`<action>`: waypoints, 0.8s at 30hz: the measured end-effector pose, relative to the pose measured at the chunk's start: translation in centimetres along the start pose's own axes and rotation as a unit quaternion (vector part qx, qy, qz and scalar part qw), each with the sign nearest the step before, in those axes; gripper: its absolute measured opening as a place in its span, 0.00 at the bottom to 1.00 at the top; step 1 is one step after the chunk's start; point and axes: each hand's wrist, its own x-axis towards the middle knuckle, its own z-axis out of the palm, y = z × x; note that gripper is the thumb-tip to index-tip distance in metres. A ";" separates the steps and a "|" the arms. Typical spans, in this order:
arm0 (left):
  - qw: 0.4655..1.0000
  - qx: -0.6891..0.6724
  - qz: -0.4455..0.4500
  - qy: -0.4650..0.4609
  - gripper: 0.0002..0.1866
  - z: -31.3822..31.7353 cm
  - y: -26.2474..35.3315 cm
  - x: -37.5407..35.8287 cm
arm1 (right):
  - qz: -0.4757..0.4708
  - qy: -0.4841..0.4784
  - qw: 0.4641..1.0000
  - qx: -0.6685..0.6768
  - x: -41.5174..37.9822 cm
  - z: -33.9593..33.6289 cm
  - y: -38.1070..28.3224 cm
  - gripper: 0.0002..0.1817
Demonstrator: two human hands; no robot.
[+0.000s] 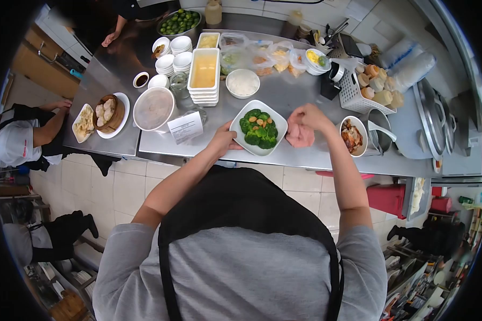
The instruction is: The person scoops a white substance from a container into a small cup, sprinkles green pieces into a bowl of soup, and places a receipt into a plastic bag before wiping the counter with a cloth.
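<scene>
A square white bowl [235, 127] holds broccoli [258, 127] topped with several brown garlic-like pieces. My left hand [223, 140] grips the left side of this bowl, thumb near the rim. To the right of the bowl, a crumpled pink cloth [300, 136] rests on the steel counter. My right hand [308, 116] is on the cloth's upper part with the fingers pinched together. Beyond the bowl stands a round bowl of white rice [242, 83]. Farther right sits a white bowl with browned meat pieces [352, 136].
Left of me are a lidded tub [154, 108], a printed slip [186, 128], stacked white containers [204, 69] and dumplings in a bamboo steamer [110, 113]. A basket of bottles [367, 88] stands right. A co-worker in a white cap [17, 140] is at the left counter end.
</scene>
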 end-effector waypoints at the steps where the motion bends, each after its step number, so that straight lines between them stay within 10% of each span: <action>1: 1.000 0.000 0.003 -0.004 0.32 -0.1 0.0 0.0 | 0.000 0.000 1.000 0.002 0.1 0.9 0.1 0.12; 3: 1.000 0.002 0.006 -0.008 0.32 0.0 -0.1 -0.1 | -0.172 0.126 0.974 -0.072 0.3 3.2 0.5 0.12; 7: 1.000 -0.028 0.012 0.000 0.32 -0.1 -0.7 0.0 | -0.145 0.183 0.915 -0.329 -2.2 5.6 -1.5 0.11; 10: 0.999 -0.032 0.015 0.008 0.30 0.1 -1.0 0.2 | -0.088 0.098 0.940 -0.315 -3.1 5.3 -0.8 0.11; 13: 0.999 -0.033 0.004 0.019 0.28 -0.1 -0.9 0.0 | -0.071 -0.146 0.986 0.044 -3.0 3.5 2.9 0.11; 16: 0.998 -0.053 0.011 0.017 0.26 -0.4 -1.3 0.6 | -0.033 0.348 0.929 -0.121 -2.5 7.4 5.7 0.18; 20: 0.998 -0.044 0.030 0.014 0.28 0.0 -0.9 -0.1 | -0.182 0.386 0.863 -0.271 -4.4 16.0 2.4 0.18; 24: 0.996 -0.065 0.063 0.011 0.28 -0.1 -0.7 -0.6 | -0.378 0.222 0.898 -0.025 -9.1 16.8 2.1 0.14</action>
